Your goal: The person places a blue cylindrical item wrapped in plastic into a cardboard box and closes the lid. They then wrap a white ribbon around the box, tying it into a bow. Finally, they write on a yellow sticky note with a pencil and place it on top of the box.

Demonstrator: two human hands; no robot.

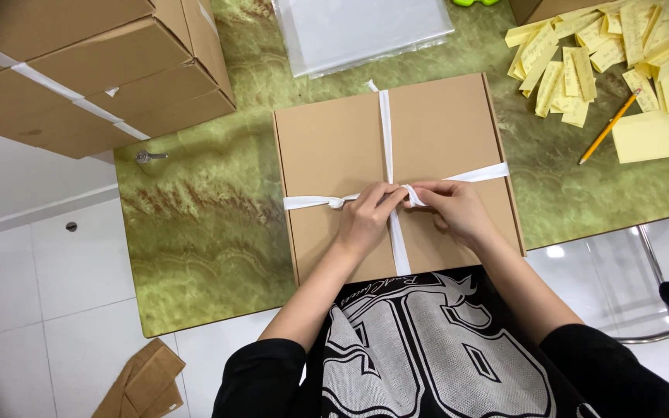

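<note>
Ribbon (387, 131), white and flat, crossing on top of box (327, 147), knot sitting right between both hands. Lying directly under the fingertips, one band running away from the body along the lid, the other running left to right across it. Left hand (365, 220) closing on the strand just left of the crossing, fingers curled, pinching ribbon. Right hand (452, 209) doing the same just right of the crossing, thumb and forefinger pinching a short loop. Neither hand nearer than the other; both touching the knot.

Hiding the knot itself under the fingers, so not showing whether tied or merely twisted. Cutting off the near edge of the box behind a black printed shirt.

Resting on a green marbled table (195, 232). Farther out beyond the right hand, yellow notes (644, 135) and a pencil (609, 126). Beyond the left hand, stacked cartons (79, 70); past the box, clear bags (365, 31).
</note>
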